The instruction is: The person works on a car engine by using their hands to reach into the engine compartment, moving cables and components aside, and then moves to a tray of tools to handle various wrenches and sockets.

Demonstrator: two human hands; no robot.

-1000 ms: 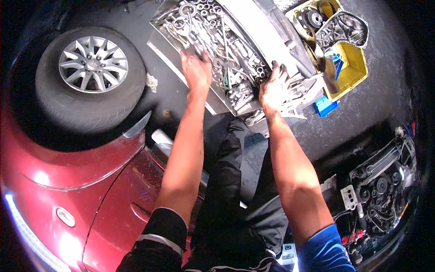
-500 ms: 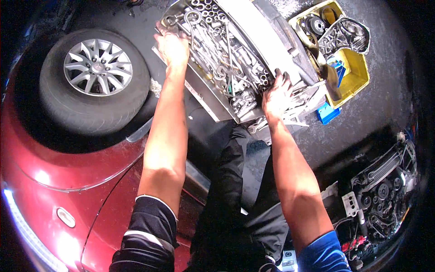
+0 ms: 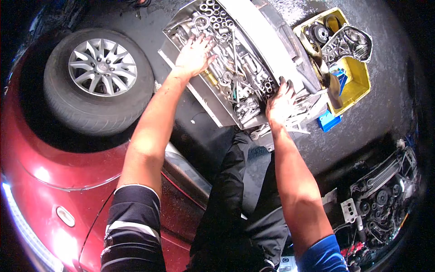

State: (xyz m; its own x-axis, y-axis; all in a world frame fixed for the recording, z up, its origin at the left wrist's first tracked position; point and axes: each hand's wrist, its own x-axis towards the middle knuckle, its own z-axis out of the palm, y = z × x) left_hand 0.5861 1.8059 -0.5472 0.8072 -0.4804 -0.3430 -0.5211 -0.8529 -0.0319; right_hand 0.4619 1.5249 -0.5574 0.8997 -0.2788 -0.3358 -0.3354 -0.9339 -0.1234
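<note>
A metal toolbox tray (image 3: 203, 97) at top centre holds several wrenches (image 3: 231, 59), sockets and ring-shaped fittings (image 3: 213, 13). My left hand (image 3: 195, 56) lies over the left part of the tray, fingers spread among the tools, with no held item visible. My right hand (image 3: 281, 104) rests at the tray's right edge, beside a white panel (image 3: 267, 31), fingers apart and slightly bent. More spanners (image 3: 297, 122) lie just right of and below this hand. My legs (image 3: 231, 181) in dark trousers are beneath my arms.
A wheel (image 3: 99, 109) sits at left above a red car body (image 3: 54, 172). Right of the toolbox are yellow bins (image 3: 358, 88) with parts, a metal cover (image 3: 351, 45) and a small blue bin (image 3: 330, 120). An exposed engine (image 3: 380, 208) is at lower right.
Since a second ago my left hand went up and left to the tray's corner, then back down and right over the tools. The toolbox and right hand appear slightly lower in view.
</note>
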